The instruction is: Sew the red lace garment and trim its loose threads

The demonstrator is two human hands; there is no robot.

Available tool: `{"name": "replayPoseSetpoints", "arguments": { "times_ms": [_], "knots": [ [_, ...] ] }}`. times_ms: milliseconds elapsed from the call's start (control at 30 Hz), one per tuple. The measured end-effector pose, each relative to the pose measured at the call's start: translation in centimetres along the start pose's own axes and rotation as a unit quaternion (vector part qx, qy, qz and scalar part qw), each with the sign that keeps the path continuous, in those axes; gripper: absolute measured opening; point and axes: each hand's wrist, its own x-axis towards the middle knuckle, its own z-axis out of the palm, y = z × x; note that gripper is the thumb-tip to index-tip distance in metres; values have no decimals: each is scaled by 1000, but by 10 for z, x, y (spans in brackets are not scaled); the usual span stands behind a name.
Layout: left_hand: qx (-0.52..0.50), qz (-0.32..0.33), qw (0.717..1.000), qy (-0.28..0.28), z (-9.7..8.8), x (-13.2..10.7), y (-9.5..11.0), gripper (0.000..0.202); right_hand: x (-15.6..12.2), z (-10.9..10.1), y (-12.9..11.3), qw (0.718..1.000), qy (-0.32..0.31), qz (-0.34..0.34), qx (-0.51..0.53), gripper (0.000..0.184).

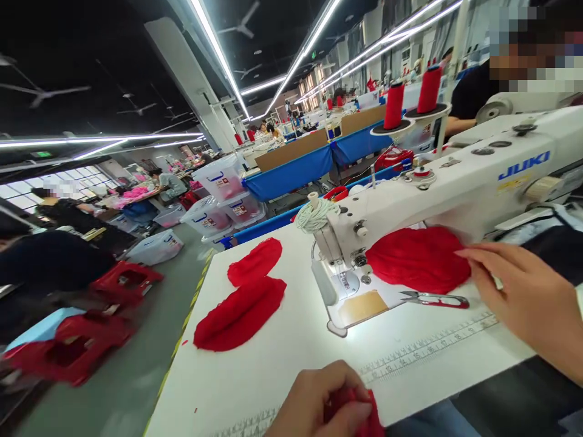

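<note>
My left hand (319,403) is at the table's near edge, fingers closed on a small piece of red fabric (367,416). My right hand (523,297) reaches in from the right, fingers stretched, fingertips touching a round red fabric piece (416,258) that lies under the arm of the white JUKI sewing machine (455,188). Red-handled thread snips (437,298) lie just in front of that piece. Two more red fabric pieces lie on the white table (273,376) to the left: a larger one (239,315) and a smaller one (255,261).
A cone of white cord (316,213) sits on the machine head, two red thread spools (412,100) behind it. A ruler strip (432,346) runs along the table. Red stools (86,346) and plastic bins (218,194) stand on the aisle at left. Other people work nearby.
</note>
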Motion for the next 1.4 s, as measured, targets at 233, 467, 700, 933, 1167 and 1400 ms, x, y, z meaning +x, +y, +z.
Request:
{"name": "replayPoseSetpoints", "arguments": {
  "times_ms": [233,467,700,933,1167,1400],
  "knots": [
    [-55,141,988,1,5,1,11,14,-20,-7,-112,678,-455,-30,577,20],
    [-116,171,978,39,-2,1,-6,15,-41,5,-124,478,-528,135,689,20],
    [-224,150,962,-51,-10,9,-15,32,-50,3,-132,506,-426,149,736,29],
    [-203,90,973,-63,-14,12,-12,32,-58,-4,-141,507,-390,297,710,40],
    [-123,108,985,-46,-13,12,-15,11,-55,-9,-144,552,-388,274,685,37],
    [-124,121,985,7,-14,9,-13,6,-57,-2,-143,500,-467,288,670,51]
  ]
}}
